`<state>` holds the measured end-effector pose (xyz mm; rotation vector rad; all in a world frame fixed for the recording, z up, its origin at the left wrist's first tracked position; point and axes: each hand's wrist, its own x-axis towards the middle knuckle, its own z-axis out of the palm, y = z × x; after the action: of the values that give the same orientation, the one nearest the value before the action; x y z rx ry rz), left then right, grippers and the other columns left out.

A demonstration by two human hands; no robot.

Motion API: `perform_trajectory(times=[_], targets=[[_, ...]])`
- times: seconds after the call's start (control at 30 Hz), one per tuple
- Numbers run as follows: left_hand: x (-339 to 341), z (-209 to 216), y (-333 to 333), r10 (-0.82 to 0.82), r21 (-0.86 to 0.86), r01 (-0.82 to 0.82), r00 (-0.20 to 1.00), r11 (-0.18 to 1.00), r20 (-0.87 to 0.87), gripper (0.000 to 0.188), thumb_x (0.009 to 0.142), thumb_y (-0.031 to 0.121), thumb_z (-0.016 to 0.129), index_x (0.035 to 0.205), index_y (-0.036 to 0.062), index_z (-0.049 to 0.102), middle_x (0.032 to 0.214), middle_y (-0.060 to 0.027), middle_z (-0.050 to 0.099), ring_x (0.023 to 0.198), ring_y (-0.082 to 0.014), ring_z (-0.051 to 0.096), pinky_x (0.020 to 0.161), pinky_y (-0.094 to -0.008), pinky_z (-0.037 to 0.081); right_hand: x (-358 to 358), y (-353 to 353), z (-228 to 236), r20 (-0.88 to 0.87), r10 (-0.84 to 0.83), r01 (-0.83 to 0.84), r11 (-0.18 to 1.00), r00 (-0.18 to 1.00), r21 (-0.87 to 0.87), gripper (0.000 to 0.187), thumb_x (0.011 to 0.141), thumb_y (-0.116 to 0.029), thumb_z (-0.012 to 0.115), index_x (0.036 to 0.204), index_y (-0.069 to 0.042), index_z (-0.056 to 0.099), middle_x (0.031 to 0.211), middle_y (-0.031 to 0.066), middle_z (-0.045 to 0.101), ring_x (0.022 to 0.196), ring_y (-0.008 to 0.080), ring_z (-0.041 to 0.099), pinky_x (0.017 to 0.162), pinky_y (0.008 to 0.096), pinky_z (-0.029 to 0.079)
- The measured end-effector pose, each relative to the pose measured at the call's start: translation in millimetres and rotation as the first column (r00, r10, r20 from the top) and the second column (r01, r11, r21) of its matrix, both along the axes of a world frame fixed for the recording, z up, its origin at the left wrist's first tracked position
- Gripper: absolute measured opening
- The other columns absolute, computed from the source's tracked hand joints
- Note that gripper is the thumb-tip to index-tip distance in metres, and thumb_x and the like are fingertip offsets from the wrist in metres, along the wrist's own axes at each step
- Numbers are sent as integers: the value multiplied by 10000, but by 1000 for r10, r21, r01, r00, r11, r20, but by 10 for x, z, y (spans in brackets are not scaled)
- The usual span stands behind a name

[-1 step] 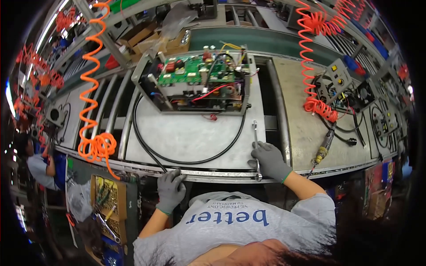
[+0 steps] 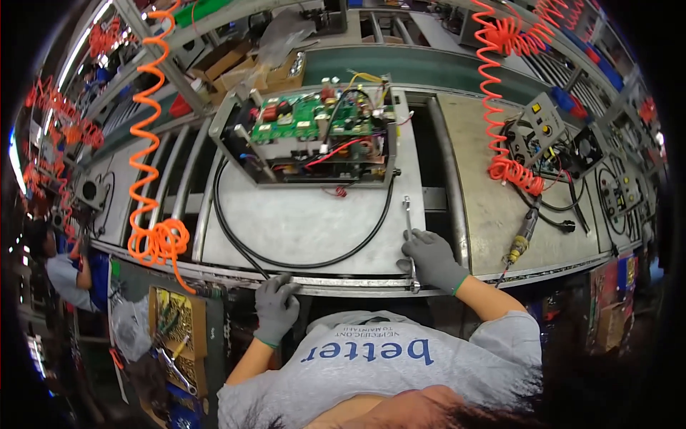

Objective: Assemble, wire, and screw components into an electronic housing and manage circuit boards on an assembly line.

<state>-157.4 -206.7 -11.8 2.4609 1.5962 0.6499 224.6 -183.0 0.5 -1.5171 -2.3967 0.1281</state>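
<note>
Nothing has moved since the earlier frame: both gloved hands sit where they were and the open unit has not shifted.

Left hand (image 2: 276,306) is curled over the front metal edge of the bench (image 2: 314,227), fingers closed on that lip. Right hand (image 2: 431,259) lies on the steel wrench (image 2: 409,230), fingers wrapped around its lower shaft near the same front edge; the wrench runs straight away from the person, its far end pointing toward the unit.

Between the hands and the unit the grey plate is bare except for a black cable (image 2: 307,262) that loops in a wide arc from the unit's left side round to its right. Left of the plate lie steel rollers; right of it a dark gap, then a second surface.

Open metal chassis (image 2: 314,136) stands at the far side of the plate, well apart from both hands. Its top is off, showing green circuit boards, red and black wires, and small parts.

An orange coiled hose (image 2: 146,179) hangs at the left, another at the right above a grey control box (image 2: 536,132). A powered screwdriver (image 2: 523,239) lies near the right hand, on the neighbouring surface.
</note>
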Motion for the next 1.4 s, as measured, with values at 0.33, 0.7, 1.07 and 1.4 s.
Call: perform_trajectory(times=[0.33, 0.7, 1.07, 1.4], targets=[[825, -12, 721, 182, -185, -94, 816, 978, 548, 487, 766, 258, 685, 1218, 117, 572, 1335, -182, 485, 1306, -375, 379, 1066, -440, 341, -749, 288, 91, 67, 122, -118, 991, 990, -65, 287, 840, -338, 598, 880, -55, 579, 882, 167, 622, 866, 307, 622, 727, 411, 488], [291, 55, 1651, 515, -321, -540, 841, 778, -166, 860, 688, 645, 661, 1401, 230, 416, 1526, -86, 269, 1421, -339, 181, 1086, -670, 122, -1908, 887, 169, -60, 300, -305, 945, 952, -118, 278, 865, -336, 591, 922, -64, 573, 891, 173, 643, 855, 315, 645, 689, 410, 502], [-12, -2, 1694, 763, -262, -739, 646, 621, -13, 1028, 707, 539, 716, 1499, 147, 190, 1543, -254, 22, 1416, -466, 50, 1114, -602, 146, -675, 364, 407, -749, -286, -130, 887, 598, -443, 274, 946, -281, 517, 1024, -57, 654, 821, 85, 653, 775, 133, 608, 729, 319, 500], [1573, 155, 1278, 81, -87, -65, 977, 994, 197, 732, 741, 364, 734, 1355, 75, 459, 1487, -237, 264, 1386, -420, 217, 1146, -482, 185, 1377, -597, 901, -329, -765, 833, 512, 553, 209, 244, 920, -223, 538, 1039, -32, 634, 935, 169, 670, 815, 348, 651, 748, 403, 506]])
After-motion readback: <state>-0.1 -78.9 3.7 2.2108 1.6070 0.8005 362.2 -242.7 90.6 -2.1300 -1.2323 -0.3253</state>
